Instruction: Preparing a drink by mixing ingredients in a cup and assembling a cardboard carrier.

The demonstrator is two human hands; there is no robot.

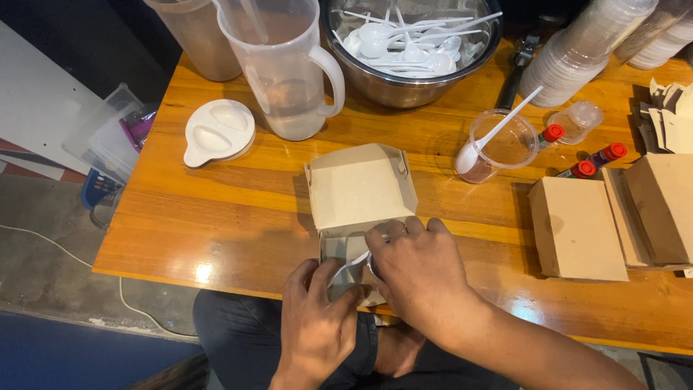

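Note:
An open brown cardboard box [359, 189] sits at the near edge of the wooden table [238, 209], its lid tipped back. My left hand [315, 315] grips the box's near edge and a white plastic spoon [349, 264] that pokes out between the two hands. My right hand [420, 267] is curled over something inside the box; it hides what it holds.
A clear jug [286, 68] and white lid [218, 131] stand at the back left, with a steel bowl of white spoons [411, 45]. A clear cup with a spoon [500, 142], red-capped bottles [596, 160], stacked clear cups [585, 47] and closed brown boxes [577, 227] lie right.

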